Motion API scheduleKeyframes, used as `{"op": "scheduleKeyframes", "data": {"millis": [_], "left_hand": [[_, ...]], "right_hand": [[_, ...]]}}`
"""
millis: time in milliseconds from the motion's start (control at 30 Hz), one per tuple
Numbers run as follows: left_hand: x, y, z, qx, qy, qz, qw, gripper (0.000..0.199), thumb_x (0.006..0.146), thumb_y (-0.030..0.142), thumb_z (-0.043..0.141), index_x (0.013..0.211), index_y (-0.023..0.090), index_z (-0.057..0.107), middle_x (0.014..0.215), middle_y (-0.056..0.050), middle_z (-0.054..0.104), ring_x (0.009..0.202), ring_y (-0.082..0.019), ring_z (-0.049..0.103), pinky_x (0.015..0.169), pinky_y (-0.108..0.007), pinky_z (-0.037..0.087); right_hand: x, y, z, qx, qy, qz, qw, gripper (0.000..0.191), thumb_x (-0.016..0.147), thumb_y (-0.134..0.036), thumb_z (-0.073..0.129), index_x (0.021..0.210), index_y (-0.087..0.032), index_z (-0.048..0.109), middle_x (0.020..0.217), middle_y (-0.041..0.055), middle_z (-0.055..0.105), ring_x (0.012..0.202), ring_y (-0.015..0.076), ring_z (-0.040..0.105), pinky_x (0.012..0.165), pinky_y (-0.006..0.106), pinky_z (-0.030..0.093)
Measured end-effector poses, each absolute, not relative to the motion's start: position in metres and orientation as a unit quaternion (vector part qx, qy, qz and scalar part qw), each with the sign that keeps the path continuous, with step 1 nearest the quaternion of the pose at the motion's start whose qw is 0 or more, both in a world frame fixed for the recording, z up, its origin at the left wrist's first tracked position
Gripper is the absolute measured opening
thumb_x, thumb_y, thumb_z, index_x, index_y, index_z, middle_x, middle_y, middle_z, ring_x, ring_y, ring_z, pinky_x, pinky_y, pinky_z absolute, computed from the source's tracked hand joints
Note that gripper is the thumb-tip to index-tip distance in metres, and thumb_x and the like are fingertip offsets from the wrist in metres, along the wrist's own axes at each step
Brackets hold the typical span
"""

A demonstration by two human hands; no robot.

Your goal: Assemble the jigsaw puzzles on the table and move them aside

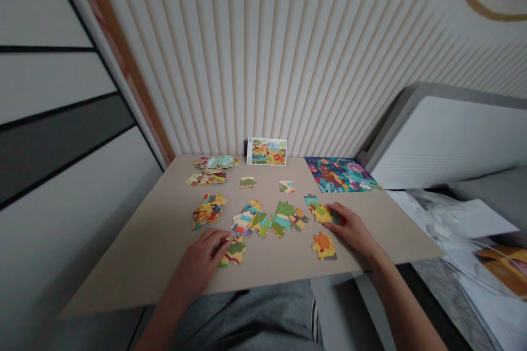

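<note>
My left hand (203, 255) rests low on the table, its fingers curled at the left edge of a green and yellow puzzle piece (234, 252); whether it grips the piece I cannot tell. On the right, my right hand (348, 226) has its thumb and fingers closed on a yellow puzzle piece (321, 213). An orange and yellow piece (324, 245) lies just below it. Between the hands are overlapping green and blue pieces (281, 220) and a mixed cluster (250, 219). Left of these sits a yellow and red group (209, 209).
A picture card (267, 151) stands at the table's back edge. Stacked pieces (216, 163) lie at the back left, and two single pieces (247, 182) (286, 186) nearer the middle. A colourful puzzle (341, 174) lies back right on the table (152, 252).
</note>
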State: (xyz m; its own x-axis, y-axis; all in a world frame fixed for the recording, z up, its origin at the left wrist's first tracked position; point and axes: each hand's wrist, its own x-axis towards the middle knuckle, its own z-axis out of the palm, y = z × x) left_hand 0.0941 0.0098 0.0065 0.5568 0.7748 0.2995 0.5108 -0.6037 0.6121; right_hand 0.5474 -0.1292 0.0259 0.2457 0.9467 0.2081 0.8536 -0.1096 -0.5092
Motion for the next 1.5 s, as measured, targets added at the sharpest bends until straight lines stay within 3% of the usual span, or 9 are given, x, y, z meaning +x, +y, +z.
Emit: {"op": "scheduleKeyframes", "data": {"millis": [133, 500, 667, 867, 1167, 1300, 1500], "left_hand": [[0.094, 0.01, 0.006, 0.849, 0.378, 0.281, 0.238, 0.022, 0.099, 0.038, 0.053, 0.108, 0.025, 0.069, 0.11, -0.004, 0.07, 0.104, -0.022, 0.067, 0.093, -0.035, 0.053], [0.093, 0.009, 0.006, 0.853, 0.376, 0.275, 0.236, 0.022, 0.1, 0.038, 0.052, 0.109, 0.025, 0.068, 0.112, -0.005, 0.07, 0.105, -0.022, 0.066, 0.095, -0.037, 0.052], [0.093, 0.011, 0.004, 0.856, 0.369, 0.281, 0.226, 0.02, 0.099, 0.038, 0.054, 0.108, 0.026, 0.068, 0.11, -0.005, 0.07, 0.103, -0.022, 0.067, 0.093, -0.035, 0.053], [0.094, 0.011, 0.004, 0.852, 0.374, 0.291, 0.224, 0.02, 0.098, 0.038, 0.057, 0.109, 0.027, 0.07, 0.11, -0.004, 0.07, 0.1, -0.021, 0.067, 0.09, -0.034, 0.055], [0.111, 0.021, 0.027, 0.839, 0.33, 0.379, 0.207, 0.018, 0.098, 0.031, 0.056, 0.101, 0.024, 0.072, 0.099, -0.004, 0.07, 0.095, -0.02, 0.067, 0.086, -0.031, 0.054], [0.139, 0.042, 0.039, 0.858, 0.324, 0.346, 0.199, 0.016, 0.097, 0.026, 0.055, 0.102, 0.022, 0.069, 0.097, -0.005, 0.068, 0.089, -0.019, 0.066, 0.085, -0.032, 0.054], [0.15, 0.052, 0.031, 0.88, 0.34, 0.304, 0.134, 0.026, 0.098, 0.025, 0.053, 0.12, 0.019, 0.065, 0.117, -0.01, 0.062, 0.108, -0.024, 0.062, 0.099, -0.041, 0.051]], "right_hand": [[0.544, -0.127, 0.027, -0.727, -0.618, 0.076, 0.288, 0.046, 0.091, -0.046, 0.064, 0.13, -0.024, 0.067, 0.138, 0.0106, 0.064, 0.136, 0.0304, 0.051, 0.116, 0.05, 0.038], [0.559, -0.129, 0.017, -0.796, -0.557, -0.037, 0.233, 0.047, 0.092, -0.053, 0.056, 0.125, -0.021, 0.07, 0.127, 0.0142, 0.067, 0.115, 0.0322, 0.063, 0.101, 0.046, 0.047], [0.555, -0.12, 0.021, -0.791, -0.575, -0.052, 0.199, 0.048, 0.096, -0.051, 0.05, 0.132, -0.022, 0.066, 0.138, 0.0135, 0.062, 0.124, 0.0315, 0.058, 0.104, 0.045, 0.043], [0.525, -0.084, 0.038, -0.764, -0.626, -0.018, 0.152, 0.054, 0.093, -0.055, 0.057, 0.138, -0.025, 0.061, 0.14, 0.0137, 0.062, 0.132, 0.0329, 0.053, 0.11, 0.047, 0.036], [0.513, -0.067, 0.042, -0.755, -0.632, 0.028, 0.171, 0.041, 0.091, -0.04, 0.06, 0.125, -0.019, 0.07, 0.119, 0.0131, 0.071, 0.106, 0.0258, 0.066, 0.092, 0.032, 0.045], [0.508, -0.065, 0.042, -0.761, -0.62, 0.049, 0.182, 0.039, 0.088, -0.031, 0.059, 0.123, -0.019, 0.069, 0.113, 0.0108, 0.073, 0.098, 0.0233, 0.066, 0.085, 0.028, 0.046], [0.505, -0.064, 0.042, -0.765, -0.61, 0.041, 0.201, 0.038, 0.084, -0.029, 0.061, 0.12, -0.022, 0.07, 0.101, 0.0095, 0.075, 0.091, 0.0235, 0.068, 0.077, 0.028, 0.047]]}}
